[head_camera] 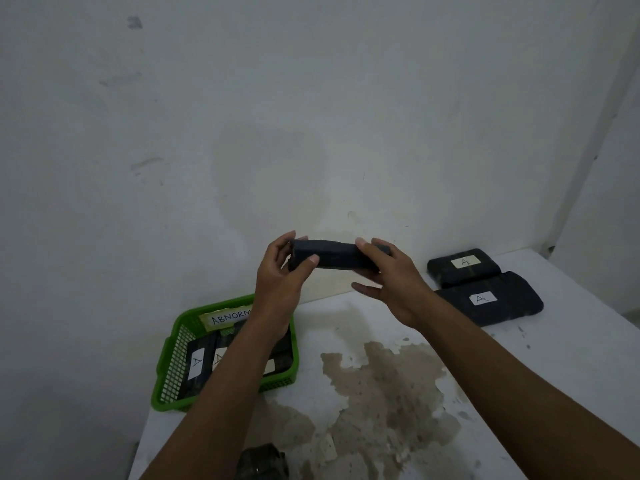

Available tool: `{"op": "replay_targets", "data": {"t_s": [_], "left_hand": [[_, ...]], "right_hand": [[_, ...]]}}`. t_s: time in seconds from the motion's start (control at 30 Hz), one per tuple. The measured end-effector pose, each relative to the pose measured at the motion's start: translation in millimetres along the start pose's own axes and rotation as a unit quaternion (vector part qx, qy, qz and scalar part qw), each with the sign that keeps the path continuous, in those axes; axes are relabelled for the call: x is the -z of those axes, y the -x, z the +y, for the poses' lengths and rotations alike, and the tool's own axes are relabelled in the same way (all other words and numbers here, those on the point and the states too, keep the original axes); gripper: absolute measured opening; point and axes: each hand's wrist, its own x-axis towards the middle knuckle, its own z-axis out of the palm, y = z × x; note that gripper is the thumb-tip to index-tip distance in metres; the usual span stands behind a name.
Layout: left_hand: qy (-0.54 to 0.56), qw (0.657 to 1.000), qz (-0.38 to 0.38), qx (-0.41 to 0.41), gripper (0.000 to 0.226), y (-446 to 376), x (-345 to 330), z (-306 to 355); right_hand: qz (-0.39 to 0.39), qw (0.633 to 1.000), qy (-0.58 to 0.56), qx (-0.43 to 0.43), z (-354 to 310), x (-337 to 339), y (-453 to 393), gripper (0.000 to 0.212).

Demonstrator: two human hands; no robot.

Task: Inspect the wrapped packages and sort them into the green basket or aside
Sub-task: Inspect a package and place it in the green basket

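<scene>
A dark wrapped package (pixel 334 255) is held up in the air above the table, edge-on to me. My left hand (pixel 282 271) grips its left end and my right hand (pixel 389 277) grips its right end. The green basket (pixel 169 362) stands at the table's left, partly under my left forearm, with a paper tag reading "ABNORM…" (pixel 228 317) on its far rim. Inside it lie dark packages with white "A" labels (pixel 199 365). At the far right of the table lie two more dark packages, each with an "A" label: the far one (pixel 462 266) and the near one (pixel 491 299).
The white table (pixel 346 313) has a large brown stain (pixel 377 386) in its middle. A dark crumpled object (pixel 265 460) sits at the near edge. White walls close off the back and right sides; the table's left edge runs just past the basket.
</scene>
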Motion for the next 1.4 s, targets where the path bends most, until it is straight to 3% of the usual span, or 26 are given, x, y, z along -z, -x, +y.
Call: {"op": "replay_targets", "data": {"t_s": [0.1, 0.23, 0.33, 0.6, 0.83, 1.0, 1.2, 1.33, 1.4], "left_hand": [[-0.015, 0.999, -0.015, 0.03, 0.045, 1, -3, 2], [0.004, 0.996, 0.043, 0.08, 0.046, 2, -9, 7], [0.012, 0.994, 0.086, 0.062, 0.046, 1, -10, 6], [0.021, 0.995, 0.091, 0.034, 0.015, 6, -6, 5], [0.009, 0.996, 0.084, 0.024, 0.029, 9, -3, 3], [0.017, 0.994, 0.099, 0.045, 0.03, 8, -3, -1], [0.116, 0.974, 0.102, 0.164, 0.022, 4, 5, -4], [-0.01, 0.983, 0.082, 0.167, 0.023, 4, 4, -6], [-0.125, 0.984, 0.074, 0.1, 0.033, 8, -1, -1]], "right_hand": [[0.005, 0.999, -0.019, 0.03, 0, -1, 3, 0.047], [0.017, 0.991, 0.026, 0.127, 1, -5, 7, 0.054], [0.021, 0.992, 0.005, 0.121, 0, -7, 7, 0.049], [0.018, 0.996, -0.004, 0.087, 3, -9, 8, 0.021], [-0.004, 0.996, -0.02, 0.093, 4, -7, 11, 0.016], [0.015, 0.995, 0.008, 0.095, 7, -11, 13, 0.021], [-0.067, 0.99, 0.02, 0.125, 6, -8, 20, 0.043], [-0.053, 0.982, 0.083, 0.163, 8, -14, 17, 0.031], [-0.033, 0.968, 0.148, 0.202, 10, -15, 14, 0.034]]}}
